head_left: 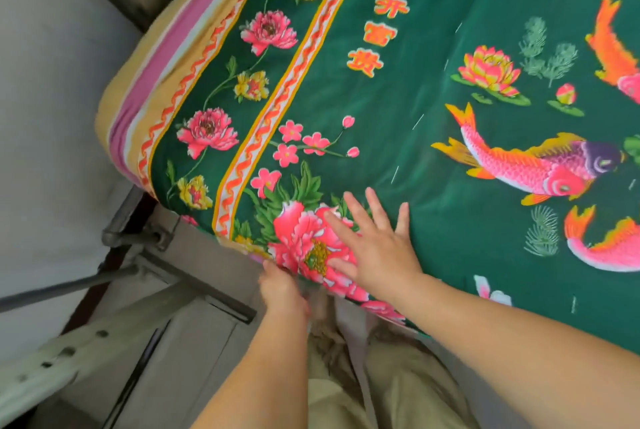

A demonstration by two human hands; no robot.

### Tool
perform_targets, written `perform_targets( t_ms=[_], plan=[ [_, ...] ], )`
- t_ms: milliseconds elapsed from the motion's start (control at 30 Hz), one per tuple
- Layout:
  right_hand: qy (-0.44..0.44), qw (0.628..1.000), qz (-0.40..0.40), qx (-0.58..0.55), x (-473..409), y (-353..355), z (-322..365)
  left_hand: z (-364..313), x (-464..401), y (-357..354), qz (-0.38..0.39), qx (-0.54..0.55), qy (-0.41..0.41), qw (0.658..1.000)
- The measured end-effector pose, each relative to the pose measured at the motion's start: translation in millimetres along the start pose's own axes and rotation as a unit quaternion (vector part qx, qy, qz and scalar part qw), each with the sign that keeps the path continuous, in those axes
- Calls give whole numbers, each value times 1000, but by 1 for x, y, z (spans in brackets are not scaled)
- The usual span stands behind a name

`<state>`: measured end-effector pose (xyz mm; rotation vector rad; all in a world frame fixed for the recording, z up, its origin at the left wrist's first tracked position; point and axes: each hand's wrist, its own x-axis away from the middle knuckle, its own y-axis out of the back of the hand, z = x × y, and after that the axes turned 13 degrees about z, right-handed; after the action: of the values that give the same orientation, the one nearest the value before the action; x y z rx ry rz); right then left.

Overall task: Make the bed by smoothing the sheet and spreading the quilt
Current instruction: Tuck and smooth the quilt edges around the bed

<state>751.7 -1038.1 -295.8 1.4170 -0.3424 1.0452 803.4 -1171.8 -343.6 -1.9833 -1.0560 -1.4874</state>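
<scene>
Both bare forearms are extended forward from the bottom of the view, the left one rising almost straight up the middle and the right one reaching in diagonally from the lower right corner. The right hand [374, 248] is laid palm down with the wrist held straight; its 4 fingers are stretched out and fanned apart, pointing up and to the left, and the thumb is spread out to the side. The left hand [282, 286] is held lower and just to the left of the right one, close to its thumb. Its fingers are curled downward and blurred, so what is gripped by them cannot be made out clearly.
</scene>
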Motion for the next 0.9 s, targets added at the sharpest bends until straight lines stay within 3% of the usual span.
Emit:
perform_targets(
  t_ms=[100,200,267,400,467,600,700,767,900],
  plan=[
    [-6,1000,-15,11,-5,-6,-2,13,-23,-2,52,90,55,993],
    [-10,997,-81,-5,-15,-22,3,26,-57,4,175,143,82,971],
    [-16,992,-122,1,-18,-25,6,24,-69,4,234,197,62,950],
    [-48,996,-68,32,-18,-30,7,17,-73,10,279,223,-1,934],
    [-61,996,-66,14,-11,-28,14,22,-56,24,239,221,-19,945],
    [-64,996,1,-55,17,-20,44,9,9,55,34,171,-36,984],
    [-36,993,52,-97,60,-30,72,-10,58,62,24,136,-78,987],
    [-52,994,65,-68,83,-39,83,-22,87,56,23,139,-105,984],
    [-118,992,-4,-49,114,-28,93,-43,141,45,61,147,-115,981]
  ],
)
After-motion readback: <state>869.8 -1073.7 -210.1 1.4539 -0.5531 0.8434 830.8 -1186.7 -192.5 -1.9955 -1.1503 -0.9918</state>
